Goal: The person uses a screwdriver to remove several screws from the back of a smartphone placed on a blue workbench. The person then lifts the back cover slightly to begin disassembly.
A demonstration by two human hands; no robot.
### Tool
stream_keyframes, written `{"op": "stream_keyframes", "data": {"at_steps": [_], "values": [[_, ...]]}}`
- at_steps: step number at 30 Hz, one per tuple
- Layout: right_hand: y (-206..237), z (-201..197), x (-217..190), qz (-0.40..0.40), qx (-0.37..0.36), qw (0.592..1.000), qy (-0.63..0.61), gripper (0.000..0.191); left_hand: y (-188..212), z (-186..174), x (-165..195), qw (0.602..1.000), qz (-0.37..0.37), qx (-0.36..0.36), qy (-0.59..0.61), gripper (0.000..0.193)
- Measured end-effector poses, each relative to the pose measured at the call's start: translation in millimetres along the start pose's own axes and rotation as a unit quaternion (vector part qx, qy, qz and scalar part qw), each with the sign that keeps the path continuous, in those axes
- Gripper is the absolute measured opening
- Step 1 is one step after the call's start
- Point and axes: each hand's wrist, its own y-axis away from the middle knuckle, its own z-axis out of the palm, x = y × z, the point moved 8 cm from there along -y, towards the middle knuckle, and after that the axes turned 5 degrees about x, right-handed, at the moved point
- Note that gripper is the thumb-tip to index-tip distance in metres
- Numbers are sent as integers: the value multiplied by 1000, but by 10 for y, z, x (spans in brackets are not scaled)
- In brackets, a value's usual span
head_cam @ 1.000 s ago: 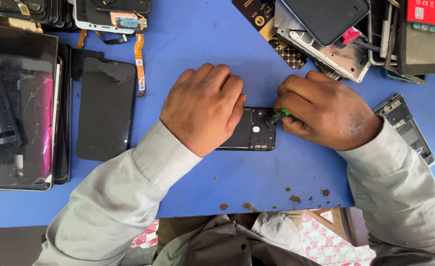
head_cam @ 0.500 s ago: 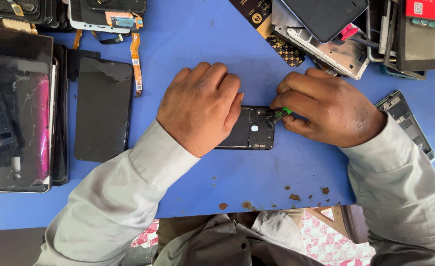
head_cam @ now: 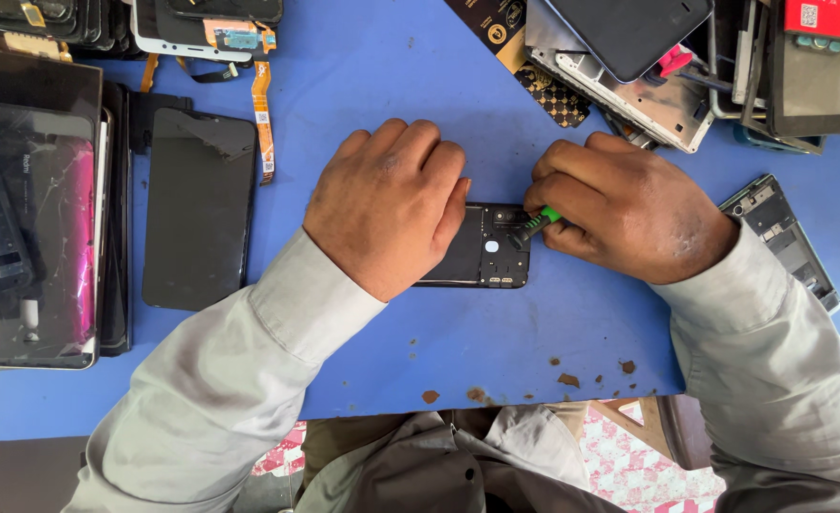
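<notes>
the left hand [head_cam: 391, 204] pressed flat on the light, fragile opened phone [head_cam: 486, 249] mid-worktop, while the right hand [head_cam: 629, 218] pinched a green-tipped screwdriver [head_cam: 534, 226].

The blue table [head_cam: 363, 95] looks smooth and matt, chipped along its near edge. The black phone [head_cam: 482, 252] seems matt plastic; the loose screen [head_cam: 197, 209] is glossy glass.

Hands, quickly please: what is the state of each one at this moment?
Left hand: flat, palm down, pressing on the black phone; it grips nothing.
Right hand: closed around a green-tipped screwdriver, its tip on the phone.
</notes>
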Motion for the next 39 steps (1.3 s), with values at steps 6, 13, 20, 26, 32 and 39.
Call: {"op": "stream_keyframes", "data": {"at_steps": [6,13,20,26,32,39], "values": [[6,-28,26,7,8,1000,-1,33,-5,8,0,1000,-1,-2,1,13],[2,-46,76,7,11,1000,24,30,-4,-7,16,1000,3,-2,2,13],[13,-199,26,3,105,994,25,33,-5,-25,17,1000,4,5,2,13],[143,-366,165,149,221,963,-34,17,-4,-45,18,1000,8,16,8,13],[140,-444,12,91,269,955,-84,23,-5,-129,-45,998,2,57,19,14],[161,-338,-79,73,248,951,-171,55,-1,-220,-101,995,-3,93,31,15]]}}
